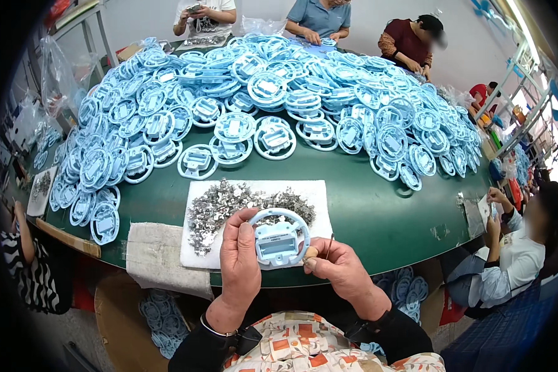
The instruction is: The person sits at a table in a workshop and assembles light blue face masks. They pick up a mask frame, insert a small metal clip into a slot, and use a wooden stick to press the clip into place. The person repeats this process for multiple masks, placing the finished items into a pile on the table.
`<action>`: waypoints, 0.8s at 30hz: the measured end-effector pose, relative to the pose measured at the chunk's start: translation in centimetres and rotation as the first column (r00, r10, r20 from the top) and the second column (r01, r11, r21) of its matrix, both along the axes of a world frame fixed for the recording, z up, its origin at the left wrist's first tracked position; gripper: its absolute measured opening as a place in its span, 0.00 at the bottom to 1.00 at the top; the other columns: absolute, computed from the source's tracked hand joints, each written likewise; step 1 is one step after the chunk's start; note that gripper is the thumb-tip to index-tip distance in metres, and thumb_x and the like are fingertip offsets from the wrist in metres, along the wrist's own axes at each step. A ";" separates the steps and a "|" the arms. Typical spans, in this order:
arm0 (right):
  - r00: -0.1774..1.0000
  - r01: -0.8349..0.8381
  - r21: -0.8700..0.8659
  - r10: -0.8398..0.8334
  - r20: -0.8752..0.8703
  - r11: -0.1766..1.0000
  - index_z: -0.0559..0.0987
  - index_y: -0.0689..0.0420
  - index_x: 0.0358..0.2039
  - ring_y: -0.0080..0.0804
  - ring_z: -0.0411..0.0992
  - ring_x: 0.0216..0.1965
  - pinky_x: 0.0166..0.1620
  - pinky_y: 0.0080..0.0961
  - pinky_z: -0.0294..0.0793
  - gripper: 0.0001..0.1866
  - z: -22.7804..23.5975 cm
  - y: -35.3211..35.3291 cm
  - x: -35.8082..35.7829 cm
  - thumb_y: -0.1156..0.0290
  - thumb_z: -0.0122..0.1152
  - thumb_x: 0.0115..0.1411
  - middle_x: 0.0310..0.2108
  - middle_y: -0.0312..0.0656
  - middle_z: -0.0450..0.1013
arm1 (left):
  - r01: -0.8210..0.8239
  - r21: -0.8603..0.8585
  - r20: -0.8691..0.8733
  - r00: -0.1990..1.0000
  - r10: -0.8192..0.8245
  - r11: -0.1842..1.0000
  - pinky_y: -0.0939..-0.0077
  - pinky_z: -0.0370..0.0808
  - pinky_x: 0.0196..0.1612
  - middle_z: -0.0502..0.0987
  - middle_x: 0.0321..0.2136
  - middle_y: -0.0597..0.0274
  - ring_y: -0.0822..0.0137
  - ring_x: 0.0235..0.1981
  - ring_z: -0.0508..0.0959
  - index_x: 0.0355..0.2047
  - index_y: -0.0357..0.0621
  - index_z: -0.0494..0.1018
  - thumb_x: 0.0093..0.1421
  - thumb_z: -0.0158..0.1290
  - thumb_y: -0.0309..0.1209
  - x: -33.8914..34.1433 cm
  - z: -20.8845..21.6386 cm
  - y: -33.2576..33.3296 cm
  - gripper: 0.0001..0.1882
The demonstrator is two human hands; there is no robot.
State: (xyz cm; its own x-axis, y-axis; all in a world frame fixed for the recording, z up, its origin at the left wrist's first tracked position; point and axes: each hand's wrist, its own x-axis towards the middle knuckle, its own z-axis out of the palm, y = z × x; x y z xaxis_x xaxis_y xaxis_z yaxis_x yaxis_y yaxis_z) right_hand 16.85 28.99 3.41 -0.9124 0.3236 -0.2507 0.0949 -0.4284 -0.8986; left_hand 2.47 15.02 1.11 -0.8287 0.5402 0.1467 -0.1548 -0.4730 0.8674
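Note:
My left hand [240, 260] grips a light-blue round plastic part [278, 237], a ring with a boxy centre, held upright just above the table's near edge. My right hand [340, 268] pinches a small tool with a wooden handle and a thin metal point [326, 248] right beside the part's lower right side. Directly behind the part lies a white cloth sheet [304, 192] carrying a heap of small silver metal clips [223, 208].
A huge pile of the same blue ring parts [273, 93] covers the far half of the green table [378, 211]. Several other people sit around the table. More blue parts lie in boxes on the floor [161, 319]. A folded grey cloth [155, 248] hangs at the near edge.

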 end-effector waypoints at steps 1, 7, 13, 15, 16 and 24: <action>1.000 0.011 0.028 -0.010 -0.023 1.000 0.80 0.61 0.41 0.13 0.67 0.37 0.42 0.14 0.67 0.04 -0.1 0.1 0.0 0.77 0.62 0.66 0.41 0.31 0.75 | -0.006 0.009 0.004 1.000 0.006 1.000 0.81 0.73 0.51 0.74 0.48 0.64 0.79 0.46 0.74 0.57 0.39 0.69 0.79 0.40 0.34 0.2 -0.1 0.1 0.15; 0.996 0.040 0.172 -0.025 -0.091 0.984 0.79 0.61 0.40 0.12 0.65 0.34 0.39 0.12 0.65 0.04 -0.2 1.9 0.8 0.76 0.62 0.66 0.36 0.28 0.73 | 0.157 -0.050 0.094 0.984 -0.152 0.986 0.79 0.74 0.51 0.73 0.45 0.64 0.78 0.45 0.75 0.62 0.40 0.64 0.75 0.45 0.32 0.4 0.0 -0.8 0.18; 0.990 0.120 0.100 -0.111 -0.089 0.988 0.79 0.62 0.41 0.11 0.64 0.32 0.35 0.12 0.65 0.05 0.2 1.2 1.1 0.75 0.62 0.66 0.36 0.29 0.74 | 0.276 0.077 0.242 0.927 -0.286 0.958 0.71 0.77 0.56 0.74 0.54 0.57 0.69 0.53 0.77 0.65 0.41 0.62 0.74 0.47 0.31 1.4 1.5 -1.1 0.21; 0.990 0.136 0.017 -0.135 -0.047 0.991 0.79 0.62 0.41 0.11 0.65 0.31 0.35 0.13 0.66 0.06 0.6 0.6 1.2 0.74 0.62 0.66 0.35 0.31 0.75 | 0.282 0.108 0.268 0.915 -0.301 0.953 0.67 0.77 0.57 0.73 0.57 0.56 0.67 0.55 0.77 0.65 0.42 0.62 0.74 0.48 0.31 2.3 1.1 -1.5 0.22; 0.992 0.119 -0.046 -0.121 -0.047 0.992 0.79 0.62 0.41 0.11 0.66 0.32 0.36 0.13 0.66 0.06 0.0 0.5 1.2 0.74 0.63 0.66 0.35 0.32 0.75 | 0.255 0.117 0.322 0.905 -0.280 0.960 0.66 0.77 0.58 0.74 0.57 0.58 0.66 0.55 0.77 0.66 0.45 0.63 0.75 0.48 0.33 2.8 0.6 -1.5 0.21; 0.975 0.207 0.223 -0.182 -0.126 0.953 0.80 0.61 0.37 0.21 0.70 0.49 0.46 0.19 0.69 0.04 -1.0 0.2 1.6 0.76 0.64 0.62 0.48 0.45 0.74 | 0.199 0.021 0.294 0.936 -0.196 0.980 0.83 0.80 0.41 0.82 0.41 0.65 0.77 0.39 0.81 0.55 0.37 0.75 0.73 0.52 0.43 1.0 -0.1 -0.3 0.21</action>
